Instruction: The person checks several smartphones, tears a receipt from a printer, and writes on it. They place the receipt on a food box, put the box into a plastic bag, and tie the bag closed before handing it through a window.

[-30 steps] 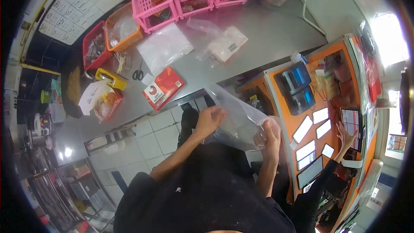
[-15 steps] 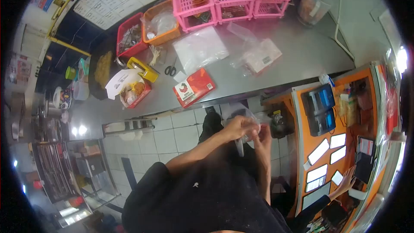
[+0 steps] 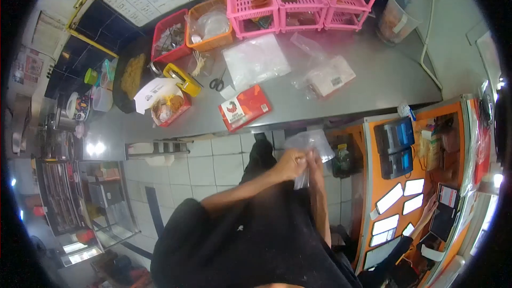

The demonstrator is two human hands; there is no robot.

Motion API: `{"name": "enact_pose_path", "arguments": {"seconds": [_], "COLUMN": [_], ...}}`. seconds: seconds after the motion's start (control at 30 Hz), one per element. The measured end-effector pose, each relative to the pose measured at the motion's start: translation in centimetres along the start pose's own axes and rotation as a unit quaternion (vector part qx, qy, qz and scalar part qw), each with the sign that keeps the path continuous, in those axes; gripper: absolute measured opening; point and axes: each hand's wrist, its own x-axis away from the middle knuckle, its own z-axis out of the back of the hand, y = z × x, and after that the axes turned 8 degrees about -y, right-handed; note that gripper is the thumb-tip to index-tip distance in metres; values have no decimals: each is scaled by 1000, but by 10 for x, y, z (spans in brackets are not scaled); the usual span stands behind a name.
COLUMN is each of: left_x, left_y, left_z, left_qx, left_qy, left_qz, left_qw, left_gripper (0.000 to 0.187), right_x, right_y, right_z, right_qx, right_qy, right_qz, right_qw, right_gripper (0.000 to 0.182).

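Note:
My left hand (image 3: 292, 164) is closed on a clear plastic bag (image 3: 316, 143), fingers bent and pressed together. Beside it, my right hand (image 3: 316, 166) pinches the same bag, the two hands touching or nearly so. The top of the bag spreads out above the fingers and a strip hangs below them. Whatever the bag may contain cannot be made out. Both hands are in front of my body, below the counter's edge. On the metal counter (image 3: 208, 120), the closest things are a closed red-and-white box (image 3: 245, 108) and a plastic-wrapped white packet (image 3: 332, 77).
An open food box (image 3: 169, 111), yellow tool (image 3: 181, 79), scissors (image 3: 217, 81) and white plastic sheets (image 3: 256, 61) lie on the counter. Pink baskets (image 3: 298, 8) stand behind. On the right, another person's hand (image 3: 426, 213) is over an orange desk (image 3: 368, 181) with several lit screens.
My hands have moved slightly left and down, and the bag's upper part is now spread wider. The view has shifted a little. The other person's hand has moved up the desk.

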Motion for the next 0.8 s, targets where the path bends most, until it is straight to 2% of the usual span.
{"name": "enact_pose_path", "arguments": {"seconds": [0.07,0.13,0.17,0.2,0.23,0.27,0.3,0.33,0.37,0.4,0.43,0.47,0.5,0.53,0.57,0.6,0.63,0.67,0.7,0.73,0.77,0.8], "left_x": [-5,6,6,8,11,10,9,7,7,6,5,7,6,8,16,24,27,21,10,5,0,3], "left_y": [16,44,62,82,89,77,79,84,93,101,94,81,67,56,22,-12,-24,-11,20,51,78,80], "left_z": [45,108,115,120,120,109,91,69,54,46,42,35,35,51,65,74,77,74,66,55,55,58], "left_qx": [-93,-79,-80,-136,-189,-204,-144,-83,-70,-61,-66,-54,-46,-81,-135,-185,-242,-243,-237,-222,-248,-245], "left_qy": [-23,17,18,44,74,64,74,94,26,-42,-36,-58,-80,-80,-79,-77,-103,-109,-43,25,99,93], "left_qz": [-93,-41,-43,-62,-79,-98,-103,-111,-98,-85,-83,-60,-42,15,47,81,97,99,10,-71,-115,-103], "left_qw": [991,996,996,988,976,972,981,986,992,994,994,995,995,993,987,976,960,959,971,972,957,959], "left_gripper": [26,19,19,11,6,16,10,6,4,8,8,7,7,11,12,13,13,13,13,14,16,16], "right_x": [-17,-26,-28,-23,-17,-13,-16,-21,-26,-27,-28,-25,-27,-34,-46,-56,-53,-44,-34,-19,-7,-11], "right_y": [37,45,44,37,32,34,30,14,-3,-7,-11,5,11,5,-6,-14,-33,-67,-89,-102,-105,-79], "right_z": [36,98,119,122,125,118,95,68,41,24,8,7,6,15,36,54,63,65,69,76,83,91], "right_qx": [-40,50,79,208,336,338,459,490,522,493,465,394,298,297,390,479,534,586,610,594,563,524], "right_qy": [-82,-86,-87,29,141,140,236,261,294,280,263,72,-122,-124,-114,-104,-110,-112,-91,-30,35,105], "right_qz": [70,22,5,38,68,60,181,301,407,463,516,445,350,353,294,227,220,213,226,245,264,277], "right_qw": [993,995,993,977,929,929,837,775,689,682,670,801,880,878,865,841,809,774,754,766,782,799], "right_gripper": [49,39,35,38,41,41,39,36,32,30,28,27,27,27,27,28,29,30,32,33,36,38]}}
